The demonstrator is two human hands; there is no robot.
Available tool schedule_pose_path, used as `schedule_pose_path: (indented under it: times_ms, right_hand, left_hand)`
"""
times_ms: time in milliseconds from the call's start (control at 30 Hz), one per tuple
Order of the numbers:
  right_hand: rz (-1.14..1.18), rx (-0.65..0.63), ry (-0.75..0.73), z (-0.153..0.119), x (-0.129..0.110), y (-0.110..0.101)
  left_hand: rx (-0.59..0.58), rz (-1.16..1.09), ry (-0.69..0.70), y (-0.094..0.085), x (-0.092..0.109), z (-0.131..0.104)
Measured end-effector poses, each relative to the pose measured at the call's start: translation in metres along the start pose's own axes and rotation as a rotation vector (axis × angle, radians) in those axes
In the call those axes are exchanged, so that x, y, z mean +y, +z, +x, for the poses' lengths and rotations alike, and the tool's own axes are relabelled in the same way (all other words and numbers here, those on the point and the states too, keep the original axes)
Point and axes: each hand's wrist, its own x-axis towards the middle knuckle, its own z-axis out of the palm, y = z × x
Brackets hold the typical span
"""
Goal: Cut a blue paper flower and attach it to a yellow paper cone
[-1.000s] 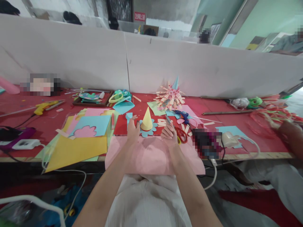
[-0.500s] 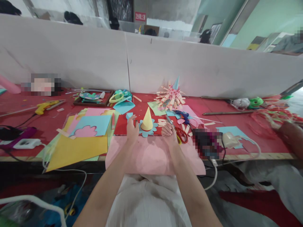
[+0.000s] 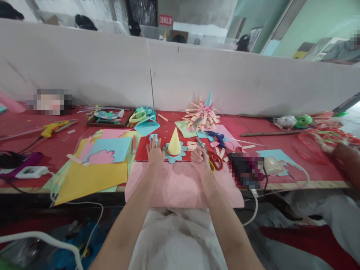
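Observation:
A yellow paper cone (image 3: pixel 174 143) stands upright on a blue scalloped paper piece (image 3: pixel 183 150), over red paper and beside pink paper (image 3: pixel 180 183). Left of the cone, my left hand (image 3: pixel 155 152) lies palm down with its fingers apart, its fingertips at a small blue paper piece (image 3: pixel 153 137). My right hand (image 3: pixel 200 156) is to the right of the cone with its fingers curled; whether they hold anything is hidden. Silver tweezers or a similar metal tool (image 3: pixel 200 142) sticks out just above it. Red-handled scissors (image 3: pixel 216 161) lie beside that hand.
Stacked coloured paper (image 3: pixel 92 180) lies at left, with a yellow glue gun (image 3: pixel 52 128) beyond. A spiky pink paper model (image 3: pixel 203 114) stands at the back before a white partition (image 3: pixel 112 71). A white adapter (image 3: pixel 272 166) and another person's hand (image 3: pixel 344 159) are at right.
My left hand has shifted slightly left and flattened, with its fingers spread over the small blue paper piece. The cone and my right hand have hardly moved.

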Motion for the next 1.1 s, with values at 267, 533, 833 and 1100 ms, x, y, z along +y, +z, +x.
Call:
schedule_pose_path:
  times_ms: [267, 533, 833, 1100]
  right_hand:
    - [-0.081, -0.052, 0.041, 0.0005, 0.0010, 0.0002]
    - [-0.086, -0.042, 0.047, -0.0008, 0.0004, 0.0050]
    - [-0.103, -0.003, 0.078, -0.0015, 0.0001, 0.0041]
    - [-0.113, 0.004, 0.067, -0.0004, 0.0003, 0.0015]
  left_hand:
    - [-0.119, 0.154, -0.106, 0.0071, -0.0031, -0.0015]
    - [-0.117, 0.195, -0.105, 0.0033, 0.0015, -0.0049]
    - [-0.033, 0.102, -0.107, 0.0082, -0.0029, -0.0033]
    - [-0.033, 0.048, -0.129, 0.0048, -0.0018, -0.0015]
